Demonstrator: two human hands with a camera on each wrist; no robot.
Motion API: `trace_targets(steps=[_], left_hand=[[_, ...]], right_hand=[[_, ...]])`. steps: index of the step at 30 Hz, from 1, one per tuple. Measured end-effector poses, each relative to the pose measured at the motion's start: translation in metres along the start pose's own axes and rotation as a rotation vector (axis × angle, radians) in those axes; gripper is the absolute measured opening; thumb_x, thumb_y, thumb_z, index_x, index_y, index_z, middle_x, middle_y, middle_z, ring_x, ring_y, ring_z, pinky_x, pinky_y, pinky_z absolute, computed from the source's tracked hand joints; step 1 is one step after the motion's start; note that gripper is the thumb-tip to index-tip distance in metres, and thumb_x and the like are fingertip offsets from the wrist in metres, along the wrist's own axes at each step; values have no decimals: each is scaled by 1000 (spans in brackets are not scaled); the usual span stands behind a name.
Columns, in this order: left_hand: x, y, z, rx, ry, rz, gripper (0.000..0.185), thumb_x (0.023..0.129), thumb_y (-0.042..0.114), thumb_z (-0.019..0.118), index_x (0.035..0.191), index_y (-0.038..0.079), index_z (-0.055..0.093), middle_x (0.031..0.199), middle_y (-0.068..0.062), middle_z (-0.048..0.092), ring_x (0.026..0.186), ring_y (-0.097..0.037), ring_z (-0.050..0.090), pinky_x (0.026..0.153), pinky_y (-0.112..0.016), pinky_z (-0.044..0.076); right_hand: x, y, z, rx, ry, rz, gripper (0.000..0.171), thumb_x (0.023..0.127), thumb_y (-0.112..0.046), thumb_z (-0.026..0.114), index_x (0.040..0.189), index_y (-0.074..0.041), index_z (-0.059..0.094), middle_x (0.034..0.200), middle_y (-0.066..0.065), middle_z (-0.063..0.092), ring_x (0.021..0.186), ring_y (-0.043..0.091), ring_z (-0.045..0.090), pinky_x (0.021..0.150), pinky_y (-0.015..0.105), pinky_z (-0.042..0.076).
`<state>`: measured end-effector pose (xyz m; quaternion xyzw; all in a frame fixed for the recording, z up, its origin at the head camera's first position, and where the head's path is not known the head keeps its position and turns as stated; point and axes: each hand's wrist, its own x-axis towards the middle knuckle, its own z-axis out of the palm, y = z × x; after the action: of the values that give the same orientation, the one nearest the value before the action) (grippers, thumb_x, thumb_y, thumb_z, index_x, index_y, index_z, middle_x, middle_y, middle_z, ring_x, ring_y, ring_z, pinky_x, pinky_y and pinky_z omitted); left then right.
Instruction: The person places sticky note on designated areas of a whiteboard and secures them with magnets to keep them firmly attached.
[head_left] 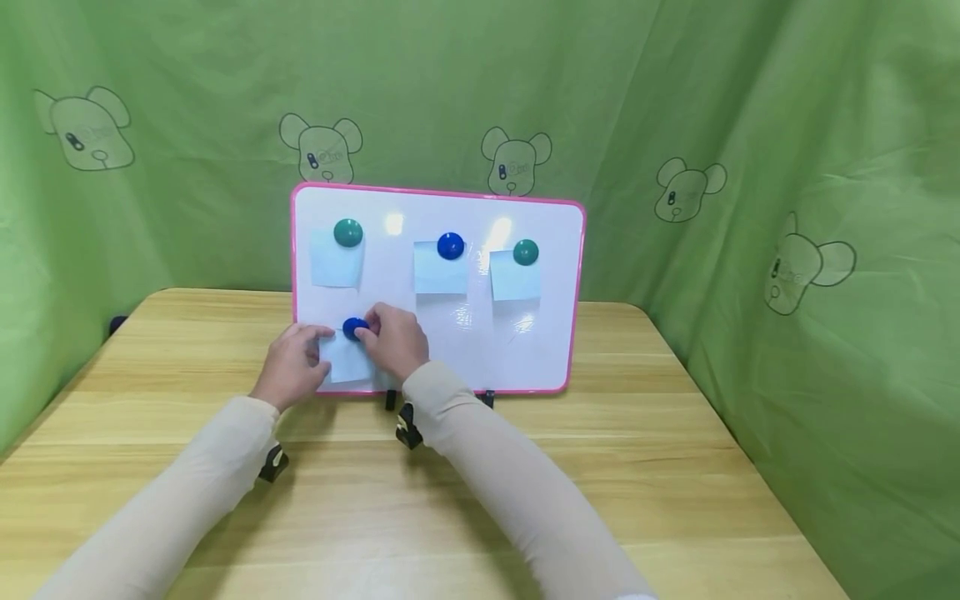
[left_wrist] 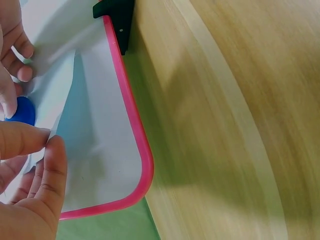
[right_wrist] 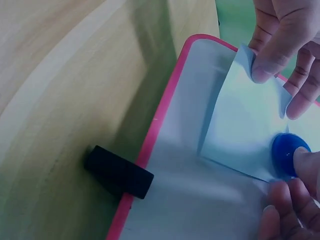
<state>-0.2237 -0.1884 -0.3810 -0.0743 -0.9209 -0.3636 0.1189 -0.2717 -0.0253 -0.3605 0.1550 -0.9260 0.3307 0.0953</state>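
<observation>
A white board [head_left: 480, 350] with a pink rim stands on the table. At its lower left is a light blue paper note [head_left: 350, 364], wider in the right wrist view, with a blue round magnet [right_wrist: 287, 154] at one edge. My left hand [head_left: 291, 364] pinches the note's left side between thumb and finger; in the left wrist view the note [left_wrist: 65, 95] bends slightly off the board there. With thumb and fingertips my right hand [head_left: 399, 340] grips the blue magnet [head_left: 354, 328] at the note's upper edge.
Higher on the board hang three more notes, under a green magnet [head_left: 348, 232], a blue magnet [head_left: 450, 246] and another green magnet [head_left: 526, 252]. Black supports [head_left: 391, 400] hold the board's lower edge. Green curtains [head_left: 420, 75] surround the wooden table [head_left: 645, 467].
</observation>
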Motion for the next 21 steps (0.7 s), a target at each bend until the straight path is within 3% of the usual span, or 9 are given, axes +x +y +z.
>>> trace_targets(steps=[7, 21], left_hand=[[0, 0, 1, -13, -4, -6, 46, 79, -8, 65, 124, -5, 58, 113, -22, 53, 92, -34, 58, 79, -45, 54], [0, 4, 0, -34, -29, -21, 44, 83, 0, 67, 126, -2, 54, 118, -25, 48, 96, -38, 59, 81, -47, 54]], right_hand=[[1, -2, -2, -43, 9, 44, 24, 89, -27, 71, 77, -15, 54, 69, -3, 56, 66, 14, 53, 58, 23, 42], [-8, 14, -10, 55, -51, 0, 15, 93, -26, 66, 86, -14, 58, 72, -2, 56, 68, 14, 53, 59, 22, 43]])
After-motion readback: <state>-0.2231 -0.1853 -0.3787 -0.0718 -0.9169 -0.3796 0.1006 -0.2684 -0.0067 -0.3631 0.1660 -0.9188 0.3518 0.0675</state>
